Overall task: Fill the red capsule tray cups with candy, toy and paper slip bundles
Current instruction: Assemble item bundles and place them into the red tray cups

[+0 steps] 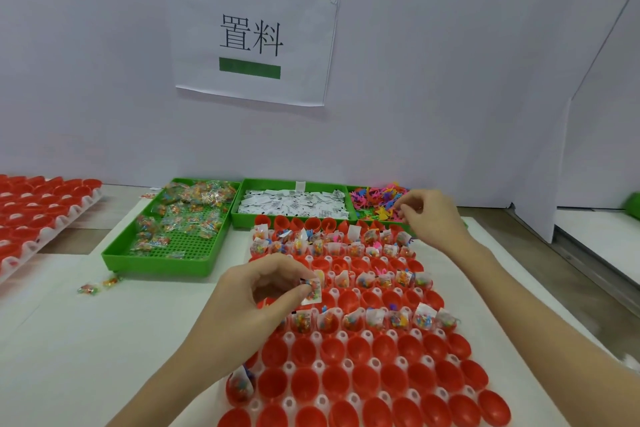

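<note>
Candy bundle (312, 289) pinched by left hand (256, 291) fingers above red capsule tray (363, 374), toys (377, 199) pinched at by curled right hand (427, 215) fingers.

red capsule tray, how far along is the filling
Done: bundles fill several far and middle rows of the red capsule tray. In hand: left hand pinches a bundle over the tray; right hand picks in the toy bin. Left: the near rows are mostly empty.
</note>
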Motion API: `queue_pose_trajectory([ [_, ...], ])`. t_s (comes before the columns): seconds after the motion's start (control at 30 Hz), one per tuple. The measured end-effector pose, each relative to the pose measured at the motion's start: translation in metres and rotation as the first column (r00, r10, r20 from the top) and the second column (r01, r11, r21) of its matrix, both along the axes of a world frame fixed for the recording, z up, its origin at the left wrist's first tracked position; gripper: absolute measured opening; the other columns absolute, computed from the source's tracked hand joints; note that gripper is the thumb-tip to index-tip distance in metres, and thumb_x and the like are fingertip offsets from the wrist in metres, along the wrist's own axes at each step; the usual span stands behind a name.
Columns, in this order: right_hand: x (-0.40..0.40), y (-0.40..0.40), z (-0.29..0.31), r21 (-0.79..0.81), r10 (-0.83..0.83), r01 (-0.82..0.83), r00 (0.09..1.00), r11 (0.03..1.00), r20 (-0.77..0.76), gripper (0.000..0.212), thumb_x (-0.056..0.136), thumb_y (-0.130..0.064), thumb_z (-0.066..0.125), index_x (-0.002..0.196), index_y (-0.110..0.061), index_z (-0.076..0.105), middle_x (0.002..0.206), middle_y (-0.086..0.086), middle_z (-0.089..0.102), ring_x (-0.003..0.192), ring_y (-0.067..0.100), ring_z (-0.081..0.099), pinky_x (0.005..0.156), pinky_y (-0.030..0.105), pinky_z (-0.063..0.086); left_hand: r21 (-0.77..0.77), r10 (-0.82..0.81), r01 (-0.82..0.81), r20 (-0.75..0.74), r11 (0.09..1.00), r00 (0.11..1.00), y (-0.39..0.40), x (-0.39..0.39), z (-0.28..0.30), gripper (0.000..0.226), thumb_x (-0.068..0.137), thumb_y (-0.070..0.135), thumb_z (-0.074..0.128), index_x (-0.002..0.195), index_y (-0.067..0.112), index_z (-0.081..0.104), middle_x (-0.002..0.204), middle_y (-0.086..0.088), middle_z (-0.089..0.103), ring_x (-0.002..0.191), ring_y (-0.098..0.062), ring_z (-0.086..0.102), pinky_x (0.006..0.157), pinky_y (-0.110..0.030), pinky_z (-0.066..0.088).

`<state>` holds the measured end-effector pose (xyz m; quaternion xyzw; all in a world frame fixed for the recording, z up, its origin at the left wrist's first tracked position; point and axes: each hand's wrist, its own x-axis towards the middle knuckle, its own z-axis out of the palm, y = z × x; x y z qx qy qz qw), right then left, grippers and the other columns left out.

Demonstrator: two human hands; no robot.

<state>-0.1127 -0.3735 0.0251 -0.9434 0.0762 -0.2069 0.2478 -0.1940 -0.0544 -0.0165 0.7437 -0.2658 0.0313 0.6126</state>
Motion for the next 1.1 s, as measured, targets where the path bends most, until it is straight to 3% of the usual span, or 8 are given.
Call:
queue_pose_trajectory([
  [0.13, 0.038, -0.019, -0.006, -0.193, 0.029, -0.04, 0.998, 0.98, -0.059, 0.027, 0.102, -0.003, 0.053, 0.118, -0.008, 0.075, 0.119, 0.012, 0.074, 0.108, 0.026, 0.069, 0.098, 0.035, 0.052, -0.008, 0.014, -0.014, -0.013, 1.0, 1.0, 0.002, 0.003, -0.002, 0.013, 0.087, 0.016, 0.078, 0.095, 0.027, 0.078, 0.087, -0.002, 0.075, 0.081, -0.019, 0.072, 0.074, -0.024, 0.057],
  [0.3, 0.068, -0.03, -0.01, -0.381, 0.092, -0.146, 0.983, 0.913, -0.156, 0.03, 0.099, -0.002, 0.058, 0.123, -0.01, 0.073, 0.124, 0.011, 0.071, 0.106, 0.028, 0.068, 0.094, 0.041, 0.054, -0.008, 0.024, -0.024, -0.03, 1.0, 0.999, 0.005, 0.006, -0.002, 0.011, 0.087, 0.016, 0.078, 0.095, 0.024, 0.078, 0.089, -0.004, 0.076, 0.082, -0.02, 0.072, 0.075, -0.027, 0.059],
  [0.4, 0.078, -0.029, -0.016, -0.507, 0.078, -0.178, 0.974, 0.843, -0.212, 0.022, 0.095, -0.007, 0.066, 0.114, -0.008, 0.077, 0.12, 0.012, 0.072, 0.107, 0.03, 0.067, 0.092, 0.042, 0.053, -0.016, 0.035, -0.035, -0.035, 0.999, 0.999, 0.007, 0.008, -0.003, 0.012, 0.087, 0.015, 0.078, 0.095, 0.024, 0.079, 0.09, -0.004, 0.076, 0.083, -0.02, 0.073, 0.076, -0.027, 0.059],
  [0.57, 0.074, -0.026, -0.019, -0.572, 0.021, -0.091, 0.992, 0.815, -0.128, 0.01, 0.093, -0.006, 0.066, 0.097, -0.007, 0.076, 0.097, 0.011, 0.073, 0.088, 0.028, 0.069, 0.08, 0.044, 0.057, -0.021, 0.029, -0.03, -0.029, 0.999, 0.999, 0.007, 0.007, -0.001, 0.013, 0.087, 0.015, 0.078, 0.096, 0.025, 0.078, 0.088, -0.003, 0.076, 0.083, -0.021, 0.073, 0.077, -0.03, 0.06],
  [0.67, 0.066, -0.031, -0.02, -0.514, 0.001, -0.04, 0.997, 0.857, -0.077, 0.012, 0.096, -0.009, 0.064, 0.102, -0.008, 0.074, 0.095, 0.014, 0.075, 0.087, 0.031, 0.07, 0.081, 0.045, 0.057, -0.026, 0.028, -0.029, -0.025, 0.999, 0.999, 0.007, 0.007, -0.001, 0.014, 0.087, 0.014, 0.078, 0.096, 0.025, 0.078, 0.088, -0.003, 0.076, 0.082, -0.021, 0.072, 0.077, -0.034, 0.06],
  [0.83, 0.042, -0.04, -0.026, -0.281, 0.026, -0.004, 0.997, 0.96, 0.072, 0.02, 0.094, -0.007, 0.069, 0.112, -0.003, 0.077, 0.105, 0.015, 0.077, 0.097, 0.031, 0.072, 0.094, 0.041, 0.054, -0.013, 0.024, -0.024, 0.0, 1.0, 1.0, 0.007, 0.006, 0.002, 0.017, 0.088, 0.015, 0.078, 0.095, 0.03, 0.078, 0.088, 0.0, 0.076, 0.082, -0.019, 0.073, 0.076, -0.03, 0.06],
  [0.93, 0.028, -0.044, -0.029, -0.146, -0.002, 0.022, 0.991, 0.989, 0.133, 0.024, 0.092, -0.006, 0.071, 0.116, -0.005, 0.075, 0.101, 0.017, 0.076, 0.086, 0.025, 0.07, 0.089, 0.036, 0.053, 0.007, 0.015, -0.015, 0.02, 1.0, 1.0, 0.007, 0.005, 0.002, 0.018, 0.089, 0.015, 0.078, 0.096, 0.031, 0.077, 0.087, 0.001, 0.076, 0.081, -0.019, 0.073, 0.075, -0.029, 0.06],
  [1.1, 0.003, -0.031, -0.022, 0.286, -0.098, 0.045, 0.98, 0.957, 0.175, 0.02, 0.093, -0.008, 0.071, 0.112, -0.003, 0.075, 0.095, 0.015, 0.077, 0.079, 0.022, 0.073, 0.085, 0.038, 0.061, 0.028, 0.023, -0.024, 0.023, 0.999, 0.999, 0.007, 0.001, 0.004, 0.017, 0.089, 0.015, 0.077, 0.094, 0.031, 0.077, 0.086, 0.001, 0.076, 0.079, -0.018, 0.073, 0.074, -0.032, 0.06],
])
